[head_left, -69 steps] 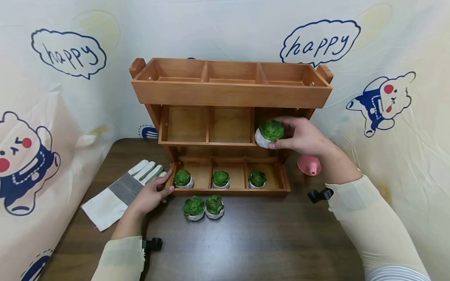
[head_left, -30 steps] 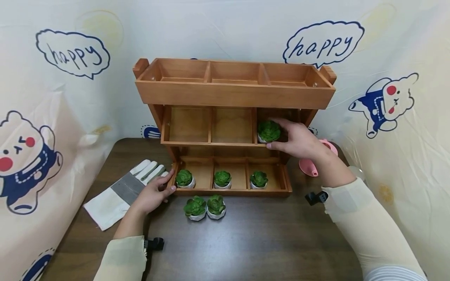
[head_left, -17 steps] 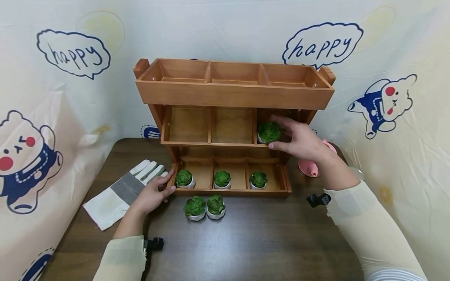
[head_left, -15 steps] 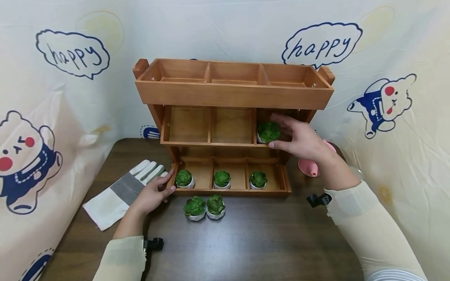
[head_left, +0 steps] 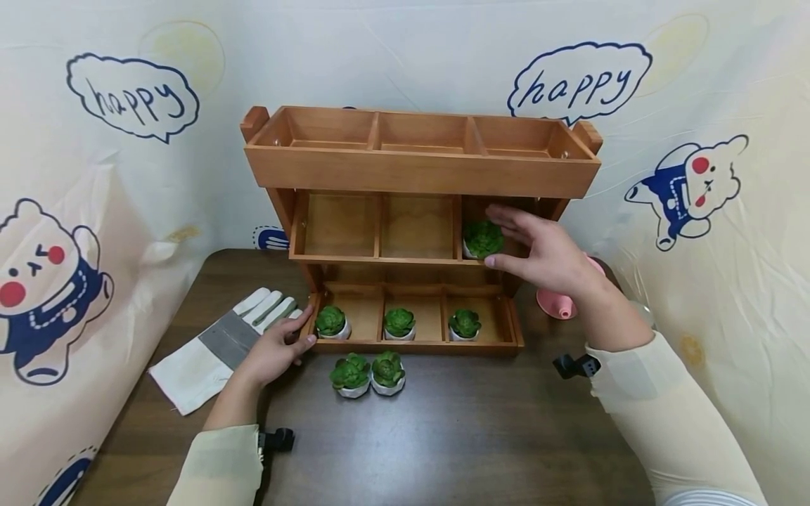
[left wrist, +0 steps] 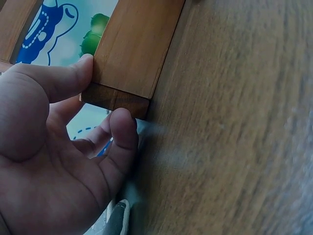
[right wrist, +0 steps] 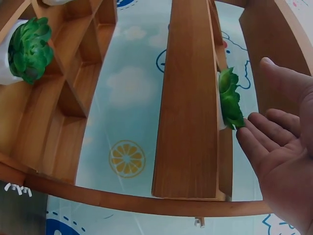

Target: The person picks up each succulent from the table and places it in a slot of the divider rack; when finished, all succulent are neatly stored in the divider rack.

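A three-tier wooden plant shelf stands on the table. My left hand holds the left front corner of its bottom tray; in the left wrist view the thumb lies on the tray's wooden edge and the fingers curl at its end. My right hand is at the right compartment of the middle tier, its fingers spread loosely beside a potted succulent in a white pot. In the right wrist view the fingertips are right at that plant's leaves, with nothing in the palm.
Three potted succulents sit in the bottom tray, among them the middle plant. Two more, one being the left plant, stand on the table in front. A work glove lies left; a pink funnel-like piece stands right.
The right hand has carried the succulent into the middle tier's right compartment and loosened its fingers, drawing slightly away to the right. The left hand has stayed at the tray's corner.
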The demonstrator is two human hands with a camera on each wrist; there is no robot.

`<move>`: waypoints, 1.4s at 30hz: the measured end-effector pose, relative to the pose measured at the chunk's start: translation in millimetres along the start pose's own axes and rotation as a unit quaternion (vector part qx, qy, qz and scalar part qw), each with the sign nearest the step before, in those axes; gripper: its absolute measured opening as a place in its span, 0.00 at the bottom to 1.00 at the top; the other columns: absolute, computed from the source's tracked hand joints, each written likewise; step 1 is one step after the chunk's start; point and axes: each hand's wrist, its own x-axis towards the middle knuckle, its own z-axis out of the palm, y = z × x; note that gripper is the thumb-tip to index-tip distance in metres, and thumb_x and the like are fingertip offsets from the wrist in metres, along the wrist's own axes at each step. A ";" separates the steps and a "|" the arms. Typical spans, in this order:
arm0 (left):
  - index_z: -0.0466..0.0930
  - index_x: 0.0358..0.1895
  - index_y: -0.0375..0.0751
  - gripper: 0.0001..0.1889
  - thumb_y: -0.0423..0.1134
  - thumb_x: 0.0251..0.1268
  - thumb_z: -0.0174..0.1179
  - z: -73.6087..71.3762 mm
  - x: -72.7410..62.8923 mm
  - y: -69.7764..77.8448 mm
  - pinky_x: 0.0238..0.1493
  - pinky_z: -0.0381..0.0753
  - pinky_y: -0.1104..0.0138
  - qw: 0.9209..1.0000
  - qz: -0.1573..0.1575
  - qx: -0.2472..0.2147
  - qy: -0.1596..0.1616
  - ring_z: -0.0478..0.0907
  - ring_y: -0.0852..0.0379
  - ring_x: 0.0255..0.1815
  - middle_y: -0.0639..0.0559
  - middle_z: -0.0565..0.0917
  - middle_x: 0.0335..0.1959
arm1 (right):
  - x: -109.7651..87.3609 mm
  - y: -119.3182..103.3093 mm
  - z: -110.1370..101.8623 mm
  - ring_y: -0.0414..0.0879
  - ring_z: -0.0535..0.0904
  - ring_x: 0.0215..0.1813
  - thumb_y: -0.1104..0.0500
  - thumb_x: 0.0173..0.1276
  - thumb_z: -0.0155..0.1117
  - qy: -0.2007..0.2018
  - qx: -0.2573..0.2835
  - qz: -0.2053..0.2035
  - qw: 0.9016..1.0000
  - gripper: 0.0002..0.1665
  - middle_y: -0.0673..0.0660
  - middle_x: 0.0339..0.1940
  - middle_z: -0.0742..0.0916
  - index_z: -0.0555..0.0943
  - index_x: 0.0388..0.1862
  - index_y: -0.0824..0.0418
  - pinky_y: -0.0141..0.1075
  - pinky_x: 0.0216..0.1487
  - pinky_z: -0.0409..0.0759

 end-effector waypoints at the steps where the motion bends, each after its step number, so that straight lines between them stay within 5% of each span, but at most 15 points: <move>1: 0.58 0.83 0.57 0.36 0.49 0.76 0.63 0.0 -0.1 0.2 0.37 0.84 0.58 1.000 0.000 0.000 0.000 0.77 0.47 0.34 0.35 0.67 0.63 | -0.6 -0.3 0.1 0.53 0.76 0.72 0.60 0.63 0.80 0.002 0.005 -0.002 1.000 0.46 0.57 0.75 0.76 0.70 0.78 0.58 0.45 0.71 0.73; 20: 0.58 0.82 0.58 0.36 0.48 0.76 0.63 0.9 -0.2 1.5 0.38 0.84 0.58 1.000 -0.002 -0.003 0.004 0.76 0.47 0.37 0.36 0.67 0.62 | -15.9 -3.8 8.2 0.52 0.79 0.69 0.60 0.66 0.77 -0.021 0.084 -0.010 0.996 0.43 0.56 0.73 0.79 0.70 0.78 0.54 0.45 0.66 0.77; 42: 0.57 0.83 0.59 0.37 0.49 0.76 0.63 1.1 -1.1 2.7 0.38 0.84 0.58 1.000 -0.006 -0.001 0.003 0.77 0.47 0.38 0.35 0.66 0.65 | -23.8 5.1 51.3 0.45 0.83 0.62 0.60 0.68 0.76 -0.100 0.131 -0.050 0.985 0.34 0.50 0.62 0.86 0.77 0.72 0.56 0.47 0.63 0.81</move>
